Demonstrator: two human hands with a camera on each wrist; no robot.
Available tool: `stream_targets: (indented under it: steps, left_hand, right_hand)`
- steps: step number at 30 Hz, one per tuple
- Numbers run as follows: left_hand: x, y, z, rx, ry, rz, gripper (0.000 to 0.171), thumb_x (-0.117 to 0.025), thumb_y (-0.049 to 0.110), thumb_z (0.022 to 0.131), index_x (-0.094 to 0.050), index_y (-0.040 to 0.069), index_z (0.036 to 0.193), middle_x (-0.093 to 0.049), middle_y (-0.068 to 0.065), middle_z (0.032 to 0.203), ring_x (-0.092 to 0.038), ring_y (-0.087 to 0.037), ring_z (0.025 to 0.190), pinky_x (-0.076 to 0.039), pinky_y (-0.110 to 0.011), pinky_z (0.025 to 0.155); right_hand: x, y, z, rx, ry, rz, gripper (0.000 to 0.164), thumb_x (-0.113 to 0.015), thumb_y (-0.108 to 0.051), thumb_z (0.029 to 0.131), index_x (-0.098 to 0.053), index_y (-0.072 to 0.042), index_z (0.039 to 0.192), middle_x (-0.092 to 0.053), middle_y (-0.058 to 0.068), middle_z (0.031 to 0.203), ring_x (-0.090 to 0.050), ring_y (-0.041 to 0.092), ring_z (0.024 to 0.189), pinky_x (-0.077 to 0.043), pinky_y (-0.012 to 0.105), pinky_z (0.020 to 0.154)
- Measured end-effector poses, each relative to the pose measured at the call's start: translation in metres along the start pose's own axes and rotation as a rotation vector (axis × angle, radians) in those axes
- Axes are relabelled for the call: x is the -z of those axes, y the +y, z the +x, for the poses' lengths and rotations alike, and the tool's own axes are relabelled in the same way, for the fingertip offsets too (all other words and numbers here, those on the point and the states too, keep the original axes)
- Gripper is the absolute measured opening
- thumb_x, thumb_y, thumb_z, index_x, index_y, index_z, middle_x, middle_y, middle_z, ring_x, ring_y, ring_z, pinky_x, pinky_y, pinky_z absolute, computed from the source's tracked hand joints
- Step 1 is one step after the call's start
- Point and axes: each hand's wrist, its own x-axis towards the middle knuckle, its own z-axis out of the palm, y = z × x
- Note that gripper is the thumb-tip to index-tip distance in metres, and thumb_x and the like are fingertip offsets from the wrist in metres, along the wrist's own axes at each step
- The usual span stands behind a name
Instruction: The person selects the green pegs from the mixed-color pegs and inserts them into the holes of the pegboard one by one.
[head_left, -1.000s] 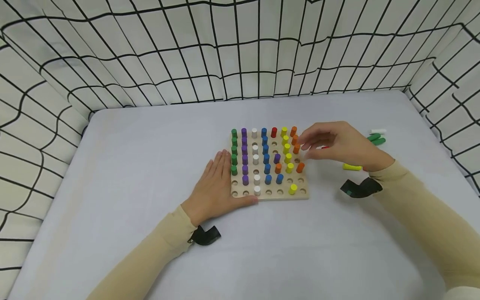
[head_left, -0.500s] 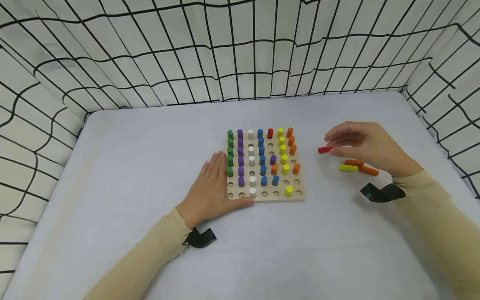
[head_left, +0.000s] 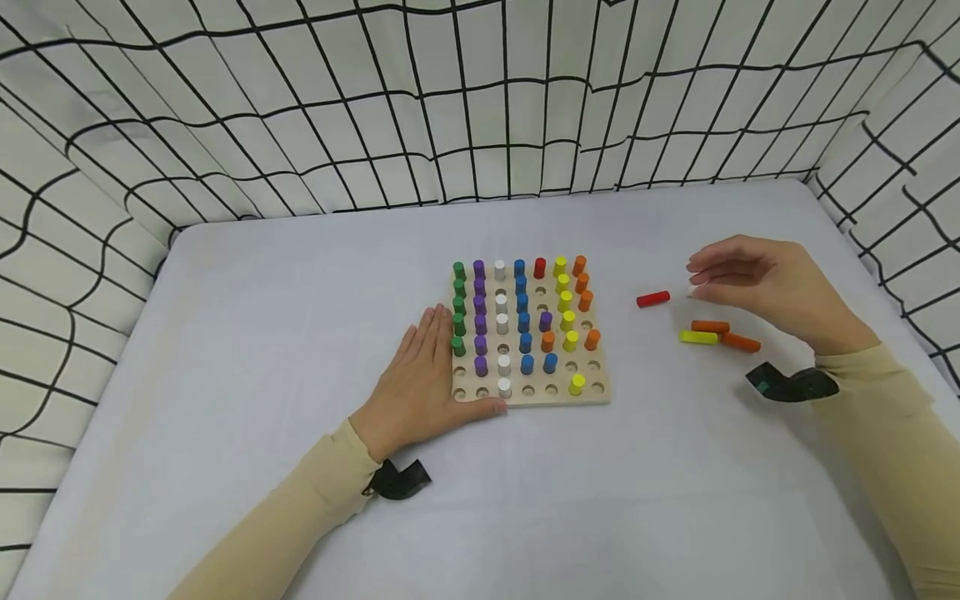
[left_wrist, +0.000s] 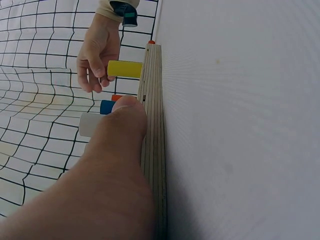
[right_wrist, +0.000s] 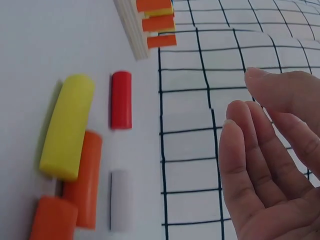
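A square wooden pegboard (head_left: 540,394) holds rows of coloured pegs, with several holes bare. My left hand (head_left: 420,392) lies against it, fingers straight along the left side and thumb along the front edge. In the left wrist view that thumb (left_wrist: 130,125) sits at the board's edge (left_wrist: 152,150), near a yellow peg (left_wrist: 125,69). My right hand (head_left: 780,287) hovers over the loose pegs at the right, fingers loosely bent with nothing between them. Below it lie a red peg (right_wrist: 121,100), a white peg (right_wrist: 120,200), a yellow peg (right_wrist: 67,127) and two orange pegs (right_wrist: 85,180).
The board and loose pegs stand on a white-covered table (head_left: 300,292). A black wire grid (head_left: 480,100) over white cloth walls in the back and both sides.
My right hand has drawn away from the board's right side, out to the right, uncovering the red, yellow and orange loose pegs. My left hand stays at the board.
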Motion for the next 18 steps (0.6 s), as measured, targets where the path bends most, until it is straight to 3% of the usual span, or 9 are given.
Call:
stream_targets:
  steps: [7,18]
  left_hand:
    - [-0.001,0.000,0.000,0.001,-0.002,0.000,0.139,-0.054,0.092,0.078,0.003,-0.001,0.165,0.002,-0.018,0.176,0.001,-0.034,0.165,-0.007,-0.052,0.135]
    - [0.000,0.001,0.002,0.004,-0.005,0.005,0.139,-0.054,0.092,0.078,0.002,0.000,0.165,0.002,-0.018,0.176,0.001,-0.034,0.165,-0.008,-0.053,0.135]
  right_hand:
    - [0.011,0.020,0.000,-0.022,0.068,0.035,0.041,-0.081,-0.026,0.091,-0.069,-0.015,0.129,-0.075,-0.018,0.108,-0.071,-0.005,0.097,-0.055,0.006,0.079]
    - [0.023,0.046,0.001,-0.051,0.138,0.076,0.043,-0.081,-0.022,0.091,-0.068,-0.013,0.130,-0.074,-0.021,0.106,-0.071,-0.007,0.094,-0.053,0.005,0.077]
